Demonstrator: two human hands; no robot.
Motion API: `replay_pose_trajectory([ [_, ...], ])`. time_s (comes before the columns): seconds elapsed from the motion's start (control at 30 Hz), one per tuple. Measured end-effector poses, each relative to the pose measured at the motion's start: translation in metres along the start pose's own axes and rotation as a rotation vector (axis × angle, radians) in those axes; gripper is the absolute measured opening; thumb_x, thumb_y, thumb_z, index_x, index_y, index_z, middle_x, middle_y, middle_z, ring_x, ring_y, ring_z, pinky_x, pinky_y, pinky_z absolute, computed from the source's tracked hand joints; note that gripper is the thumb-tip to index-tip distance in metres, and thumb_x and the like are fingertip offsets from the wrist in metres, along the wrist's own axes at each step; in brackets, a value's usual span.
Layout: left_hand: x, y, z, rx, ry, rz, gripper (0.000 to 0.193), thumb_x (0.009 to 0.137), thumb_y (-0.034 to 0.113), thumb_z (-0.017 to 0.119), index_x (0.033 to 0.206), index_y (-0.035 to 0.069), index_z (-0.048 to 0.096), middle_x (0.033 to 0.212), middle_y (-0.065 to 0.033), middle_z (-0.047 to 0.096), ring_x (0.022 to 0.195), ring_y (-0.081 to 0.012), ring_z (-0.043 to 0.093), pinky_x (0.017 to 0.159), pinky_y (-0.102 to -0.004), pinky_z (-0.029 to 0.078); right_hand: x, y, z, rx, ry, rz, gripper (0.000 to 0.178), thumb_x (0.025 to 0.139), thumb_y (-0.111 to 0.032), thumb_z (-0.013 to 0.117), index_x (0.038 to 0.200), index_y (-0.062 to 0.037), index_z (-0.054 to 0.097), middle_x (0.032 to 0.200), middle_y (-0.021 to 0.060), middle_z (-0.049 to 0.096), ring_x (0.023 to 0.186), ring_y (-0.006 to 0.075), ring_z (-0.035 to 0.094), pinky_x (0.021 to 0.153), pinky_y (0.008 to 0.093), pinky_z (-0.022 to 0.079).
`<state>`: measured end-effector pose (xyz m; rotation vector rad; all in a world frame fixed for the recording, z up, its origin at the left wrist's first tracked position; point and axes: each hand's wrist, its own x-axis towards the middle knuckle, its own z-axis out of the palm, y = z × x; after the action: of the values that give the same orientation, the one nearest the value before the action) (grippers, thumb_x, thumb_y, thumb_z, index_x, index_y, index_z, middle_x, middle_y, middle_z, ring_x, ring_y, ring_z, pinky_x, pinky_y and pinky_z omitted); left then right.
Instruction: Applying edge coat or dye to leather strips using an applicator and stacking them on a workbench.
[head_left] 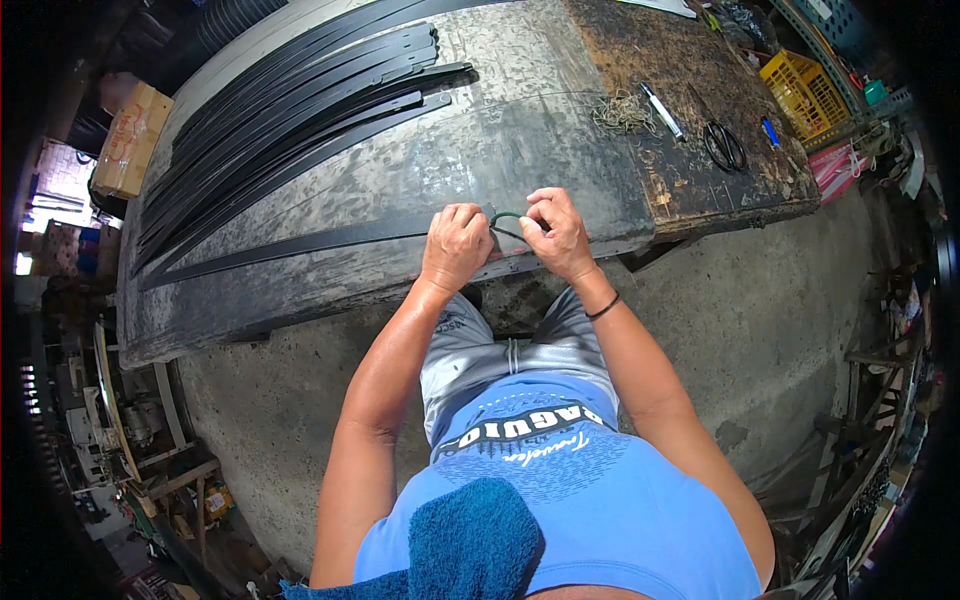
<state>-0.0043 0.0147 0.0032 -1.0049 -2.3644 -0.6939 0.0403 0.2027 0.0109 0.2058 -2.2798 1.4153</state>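
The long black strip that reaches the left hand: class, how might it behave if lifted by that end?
The black strip would probably bend and sag, being long and narrow. It is likely light for its length, since it looks thin. It seems unlikely to roll, as it lies flat on the table up to the left hand.

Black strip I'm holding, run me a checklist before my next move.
1. Left hand gripping near the black strip's right end: ok.
2. Right hand pinching the dark loop between the hands: ok.
3. Loop joined to the strip: cannot tell, the left fingers cover that spot.
4. Strip's far end free of the strip pile: cannot tell, they run close together there.
5. Scissors out of the hands' way: ok, lying on the brown board to the right.
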Motion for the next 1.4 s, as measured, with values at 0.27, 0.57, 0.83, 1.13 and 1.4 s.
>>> replay_pose_trajectory([
  [0.27, 0.001, 0.002, -0.003, -0.013, 0.005, -0.007, 0.014, 0.07, 0.0, 0.063, 0.079, 0.005, 0.055, 0.091, -0.0078, 0.06, 0.085, -0.0271, 0.059, 0.071, -0.0393, 0.047, 0.0, -0.001, -0.001, -0.02, 0.003, -0.029, 0.008, 0.075, -0.004, 0.066, 0.077, -0.0014, 0.058, 0.098, 0.0136, 0.057, 0.083, 0.0257, 0.06, 0.065, 0.0338, 0.05],
  [0.57, -0.01, -0.003, -0.023, -0.283, -0.039, -0.001, 0.021, 0.066, 0.006, 0.068, 0.06, 0.004, 0.048, 0.071, -0.0107, 0.054, 0.093, -0.0346, 0.065, 0.08, -0.0405, 0.053, 0.0, -0.001, 0.0, 0.004, 0.007, -0.001, 0.007, 0.076, -0.004, 0.066, 0.077, -0.001, 0.059, 0.097, 0.0135, 0.057, 0.087, 0.0258, 0.06, 0.07, 0.034, 0.05],
  [0.83, -0.012, -0.002, -0.022, -0.311, -0.024, -0.045, 0.023, 0.067, 0.005, 0.067, 0.057, 0.004, 0.047, 0.063, -0.0115, 0.048, 0.092, -0.0354, 0.066, 0.08, -0.0412, 0.054, 0.0, -0.002, 0.0, -0.009, -0.011, 0.01, 0.007, 0.076, -0.004, 0.066, 0.077, -0.0011, 0.059, 0.098, 0.0136, 0.058, 0.089, 0.0256, 0.06, 0.071, 0.034, 0.05],
  [1.13, -0.006, 0.009, -0.027, -0.259, -0.051, -0.059, 0.014, 0.069, 0.008, 0.069, 0.079, 0.004, 0.06, 0.084, -0.0124, 0.057, 0.094, -0.0337, 0.063, 0.08, -0.0406, 0.051, 0.0, 0.012, 0.001, 0.108, 0.086, 0.119, 0.008, 0.079, -0.005, 0.067, 0.079, -0.0015, 0.06, 0.099, 0.01, 0.058, 0.072, 0.015, 0.058, 0.06, 0.0278, 0.047],
  [1.4, -0.013, 0.001, -0.017, -0.126, -0.114, 0.045, 0.024, 0.075, 0.011, 0.07, 0.098, 0.007, 0.063, 0.102, -0.0122, 0.059, 0.097, -0.0316, 0.059, 0.083, -0.0413, 0.048, 0.002, 0.025, 0.005, 0.206, 0.224, 0.148, 0.009, 0.082, -0.006, 0.067, 0.079, -0.0015, 0.059, 0.099, 0.0054, 0.058, 0.067, 0.0078, 0.052, 0.059, 0.0232, 0.044],
])
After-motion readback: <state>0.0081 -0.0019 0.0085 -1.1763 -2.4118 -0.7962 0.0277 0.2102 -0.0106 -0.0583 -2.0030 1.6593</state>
